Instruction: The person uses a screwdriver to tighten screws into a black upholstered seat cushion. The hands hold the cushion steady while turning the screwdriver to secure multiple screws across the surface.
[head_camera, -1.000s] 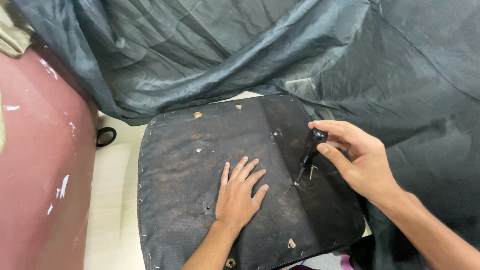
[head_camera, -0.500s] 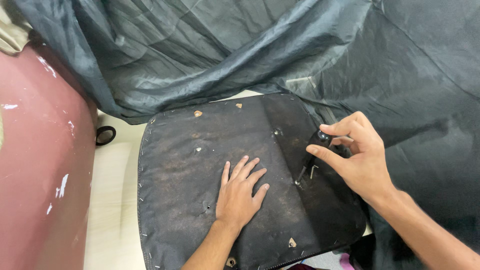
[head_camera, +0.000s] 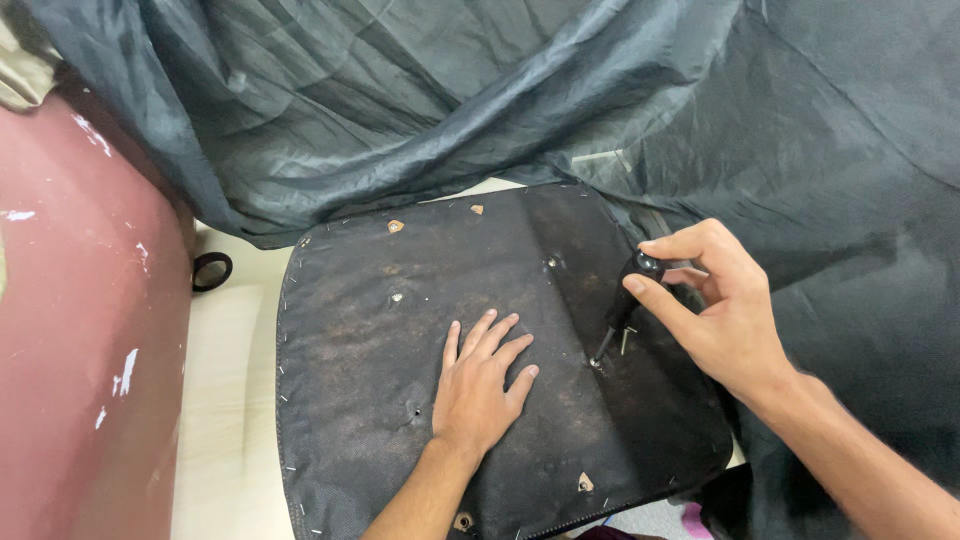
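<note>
A dark, worn seat panel (head_camera: 380, 330) lies face down on the pale floor, its fabric edge stapled all round. My left hand (head_camera: 480, 385) rests flat on the middle of it, fingers spread. My right hand (head_camera: 715, 305) grips the black handle of a screwdriver (head_camera: 620, 315), held tilted. The tip of the screwdriver touches the panel at a small fastener just right of my left fingertips.
A large dark grey sheet of fabric (head_camera: 500, 100) is bunched behind and to the right of the panel. A maroon, scuffed curved surface (head_camera: 80, 330) fills the left side. A small black ring (head_camera: 212, 270) lies on the pale floor (head_camera: 230, 400) between them.
My right hand has shifted its grip around the screwdriver handle, fingers curling over the top. The left hand and the panel have stayed put.
</note>
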